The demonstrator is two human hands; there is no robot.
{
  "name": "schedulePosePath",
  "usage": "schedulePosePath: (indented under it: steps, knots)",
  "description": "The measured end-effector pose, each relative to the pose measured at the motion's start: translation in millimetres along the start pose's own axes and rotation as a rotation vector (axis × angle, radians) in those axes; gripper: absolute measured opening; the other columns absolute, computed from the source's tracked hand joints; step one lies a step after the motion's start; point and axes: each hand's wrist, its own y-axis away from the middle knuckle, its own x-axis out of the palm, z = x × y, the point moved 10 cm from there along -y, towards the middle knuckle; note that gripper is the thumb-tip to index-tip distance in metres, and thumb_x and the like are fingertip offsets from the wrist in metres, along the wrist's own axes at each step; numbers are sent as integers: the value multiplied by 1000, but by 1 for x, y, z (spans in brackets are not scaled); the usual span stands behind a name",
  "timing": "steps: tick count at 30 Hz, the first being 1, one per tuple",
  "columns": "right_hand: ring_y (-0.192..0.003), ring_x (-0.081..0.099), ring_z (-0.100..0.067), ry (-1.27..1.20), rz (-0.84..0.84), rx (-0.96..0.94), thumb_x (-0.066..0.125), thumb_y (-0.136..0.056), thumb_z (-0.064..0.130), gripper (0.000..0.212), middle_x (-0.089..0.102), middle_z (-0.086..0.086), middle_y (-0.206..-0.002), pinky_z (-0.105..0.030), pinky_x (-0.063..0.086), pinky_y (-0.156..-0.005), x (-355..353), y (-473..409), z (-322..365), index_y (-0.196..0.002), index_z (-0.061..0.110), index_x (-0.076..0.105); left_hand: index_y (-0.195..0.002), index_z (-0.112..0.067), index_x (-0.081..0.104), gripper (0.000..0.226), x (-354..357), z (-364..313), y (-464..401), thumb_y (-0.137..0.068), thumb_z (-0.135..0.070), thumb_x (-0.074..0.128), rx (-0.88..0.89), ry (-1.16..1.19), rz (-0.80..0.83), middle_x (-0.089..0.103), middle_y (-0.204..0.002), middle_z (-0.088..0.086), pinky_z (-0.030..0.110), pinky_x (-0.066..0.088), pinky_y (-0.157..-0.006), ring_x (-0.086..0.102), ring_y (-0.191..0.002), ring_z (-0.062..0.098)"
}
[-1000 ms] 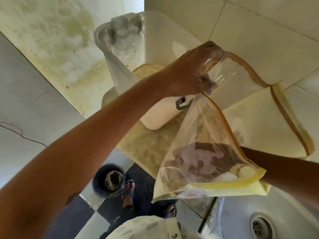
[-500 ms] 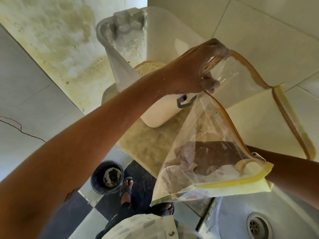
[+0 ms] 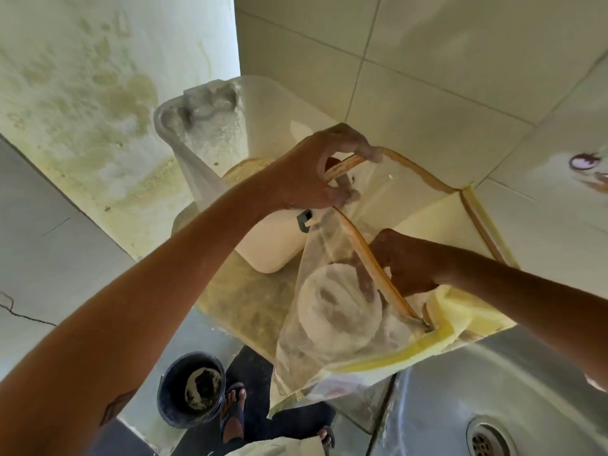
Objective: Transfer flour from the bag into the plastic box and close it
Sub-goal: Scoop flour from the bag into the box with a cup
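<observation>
The left hand grips the upper rim of the clear plastic bag, its fingers curled over the orange zip strip and the thumb pinching from below, so the mouth is held open and lifted. The right hand reaches into the open mouth of the bag; its fingers are hidden behind the zip edge and the dusty film, so I cannot tell whether they are curled round anything. Through the film, a pale round shape shows low in the bag, possibly a flour-coated cup or scoop, with loose white flour beside it.

The bag hangs over the front edge of the bench, with its yellow-trimmed bottom toward the sink. Just behind the left hand stands the plastic box, a white tub with a grey latch at its near side. Its translucent lid is raised upright against the wall, and a mound of brownish flour shows inside the tub. On the floor below, near 2 sandalled feet, sits 1 dark bucket.
</observation>
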Motion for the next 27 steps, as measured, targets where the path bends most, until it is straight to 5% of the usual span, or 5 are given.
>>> schedulePosePath:
  steps: [5,9,13,17,27]
  knots:
    - [-79,71,-10,-99,-181,-89,93,-69,5,20,71,10,-84,-25,56,-76,-42,31,12,-81,11,78,-124,-19,73,47,-3,-9,1,-79,-17,85,44,-35,-6,59,-128,5,43,58,-95,60,-121,21]
    - [-91,74,-21,-128,-306,-30,92,-68,5,23,76,-1,-93,-43,62,-82,-67,58,6,-83,16,78,-119,-11,74,41,-9,-15,0,-80,-3,85,50,-27,-28,64,-125,9,17,52,-76,66,-97,6]
    - [-88,73,-22,-163,-383,51,92,-67,2,23,75,-1,-84,-48,62,-80,-90,80,3,-82,12,78,-115,-5,74,32,-22,-7,0,-83,-1,81,-33,150,-111,68,-123,11,30,57,-84,71,-95,23]
    - [-89,73,-27,-194,-460,13,91,-65,-4,26,75,-9,-85,-55,60,-80,-113,90,14,-79,13,78,-110,-5,75,16,-38,1,0,-96,-9,69,-105,66,-183,73,-117,4,17,52,-72,72,-90,10]
    - [-90,71,-43,-236,-657,-174,92,-58,39,27,72,-16,-86,-67,56,-75,-172,76,61,-76,26,77,-117,-17,70,28,-114,38,29,-103,-38,58,-241,105,-385,75,-106,1,30,44,-60,74,-84,21]
